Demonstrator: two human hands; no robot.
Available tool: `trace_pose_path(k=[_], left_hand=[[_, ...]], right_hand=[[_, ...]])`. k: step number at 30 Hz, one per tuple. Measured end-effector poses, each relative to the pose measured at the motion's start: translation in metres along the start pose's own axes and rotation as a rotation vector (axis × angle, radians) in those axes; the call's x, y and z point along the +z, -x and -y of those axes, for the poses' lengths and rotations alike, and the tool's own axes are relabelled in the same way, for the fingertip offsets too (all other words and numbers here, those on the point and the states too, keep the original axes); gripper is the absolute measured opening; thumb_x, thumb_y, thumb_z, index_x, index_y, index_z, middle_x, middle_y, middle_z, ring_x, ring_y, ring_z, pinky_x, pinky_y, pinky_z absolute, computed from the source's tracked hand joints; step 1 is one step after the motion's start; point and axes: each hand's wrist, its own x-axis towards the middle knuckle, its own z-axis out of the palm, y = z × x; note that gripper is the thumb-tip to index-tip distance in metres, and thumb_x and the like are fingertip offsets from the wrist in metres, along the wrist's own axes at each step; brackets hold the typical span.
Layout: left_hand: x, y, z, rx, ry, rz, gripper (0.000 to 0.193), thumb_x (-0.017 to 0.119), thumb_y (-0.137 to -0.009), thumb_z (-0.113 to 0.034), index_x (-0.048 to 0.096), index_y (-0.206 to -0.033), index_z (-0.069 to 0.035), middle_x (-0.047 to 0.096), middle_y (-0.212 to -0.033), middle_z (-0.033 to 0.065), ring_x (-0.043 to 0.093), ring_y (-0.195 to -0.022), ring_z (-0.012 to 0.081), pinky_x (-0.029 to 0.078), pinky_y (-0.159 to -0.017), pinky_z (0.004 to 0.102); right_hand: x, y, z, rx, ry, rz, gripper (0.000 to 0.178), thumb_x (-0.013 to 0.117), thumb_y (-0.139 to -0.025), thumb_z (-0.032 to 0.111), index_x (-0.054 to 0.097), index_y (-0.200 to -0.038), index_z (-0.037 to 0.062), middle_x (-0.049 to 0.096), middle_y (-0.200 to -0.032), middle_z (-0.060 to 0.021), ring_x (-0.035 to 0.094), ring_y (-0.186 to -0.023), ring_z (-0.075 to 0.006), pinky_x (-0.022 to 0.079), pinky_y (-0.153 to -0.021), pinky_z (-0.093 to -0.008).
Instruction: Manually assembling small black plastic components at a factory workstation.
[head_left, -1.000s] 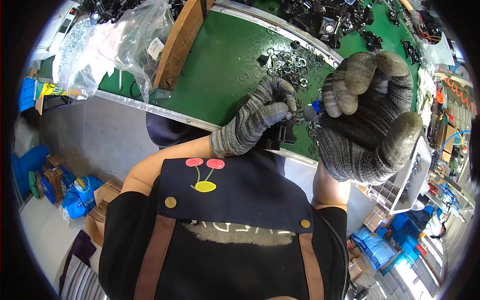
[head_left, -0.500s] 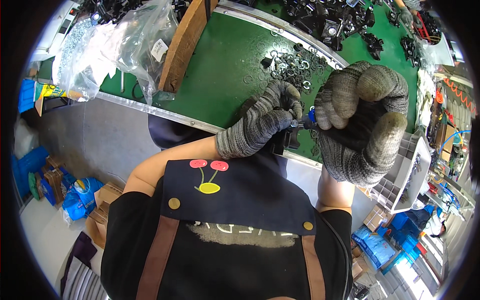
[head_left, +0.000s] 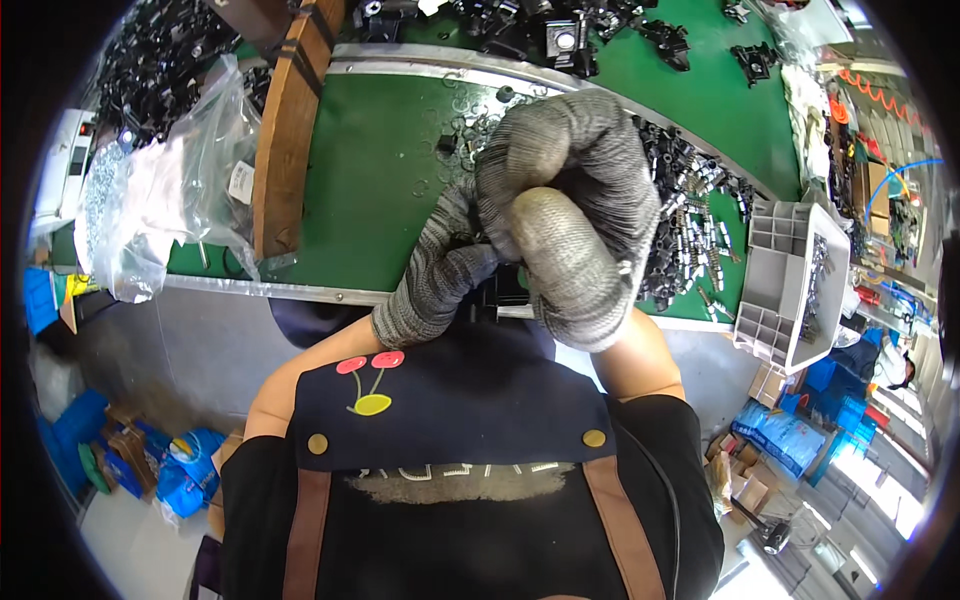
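Grey knitted gloves cover both my hands, which meet at the near edge of the green-topped table. My left hand [head_left: 440, 268] is closed, its thumb and fingers pinched against the right hand; what they hold is hidden. My right hand [head_left: 580, 215] curls into a closed grip, thumb bent forward, covering whatever is inside. Just below the fingers a dark, blocky part [head_left: 510, 285] shows; whether it is held or fixed at the table edge I cannot tell. Beyond my hands lie several thin dark rings [head_left: 468, 130]. Right of them spreads a pile of small black and silver cylindrical parts [head_left: 690, 225].
A wooden board [head_left: 286, 150] stands left of my hands, beside a clear plastic bag [head_left: 190, 185]. Black metal assemblies [head_left: 565, 40] lie behind a metal rail [head_left: 440, 60]. A grey divided tray [head_left: 775, 275] sits at the table's right end.
The view has shifted rightward, so table and board appear farther left. My right hand has come closer over the left, uncovering the pile of cylindrical parts. The blue piece between my hands is now hidden.
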Motion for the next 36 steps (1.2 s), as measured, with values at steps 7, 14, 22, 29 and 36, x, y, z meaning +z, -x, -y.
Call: trace_pose_path(k=[7,14,22,29,36], left_hand=[[-0.056,-0.006,0.08,-0.109,0.272,-0.027,0.041,0.069,-0.092,-0.01,0.051,-0.128,-0.002,0.059,-0.116,0.0047,0.057,-0.109,0.014,0.05,-0.097,0.031],[0.014,0.01,-0.006,0.055,-0.185,0.049,0.024,0.064,-0.093,-0.009,0.054,-0.114,-0.006,0.058,-0.103,0.0015,0.056,-0.099,0.0102,0.05,-0.089,0.0288],[0.01,-0.011,-0.014,0.173,-0.293,0.093,0.015,0.056,-0.093,-0.009,0.056,-0.108,-0.006,0.057,-0.095,0.0014,0.054,-0.087,0.0092,0.048,-0.08,0.0261],[0.012,-0.003,-0.028,0.236,-0.512,0.007,0.013,0.051,-0.092,-0.004,0.057,-0.104,-0.003,0.057,-0.091,0.0024,0.053,-0.081,0.0095,0.048,-0.075,0.0263],[0.012,-0.005,-0.014,0.111,-0.344,-0.105,0.007,0.052,-0.095,-0.005,0.058,-0.099,-0.003,0.056,-0.084,0.0011,0.053,-0.079,0.0096,0.048,-0.076,0.0262]], right_hand=[[-0.004,0.004,0.001,-0.161,0.132,0.201,0.042,0.077,-0.079,0.012,0.056,-0.113,0.0012,0.055,-0.083,-0.0005,0.049,-0.069,-0.0048,0.039,-0.057,-0.0202],[-0.043,0.014,0.005,-0.092,0.27,0.081,0.049,0.078,-0.086,0.021,0.053,-0.125,0.0043,0.052,-0.082,-0.0031,0.047,-0.059,-0.0098,0.045,-0.058,-0.0256],[-0.04,0.009,0.017,-0.312,-0.045,0.347,0.035,0.076,-0.089,0.027,0.06,-0.11,0.0028,0.056,-0.105,-0.0076,0.057,-0.091,-0.011,0.051,-0.074,-0.0255],[-0.016,0.025,0.001,-0.393,-0.17,0.103,0.047,0.078,-0.085,0.044,0.064,-0.089,0.0001,0.059,-0.101,-0.0101,0.057,-0.082,-0.0156,0.053,-0.076,-0.0315],[-0.016,0.019,0.019,-0.35,0.494,0.125,0.047,0.06,-0.097,0.04,0.064,-0.083,-0.0043,0.06,-0.091,-0.0138,0.055,-0.067,-0.0178,0.056,-0.078,-0.0353]])
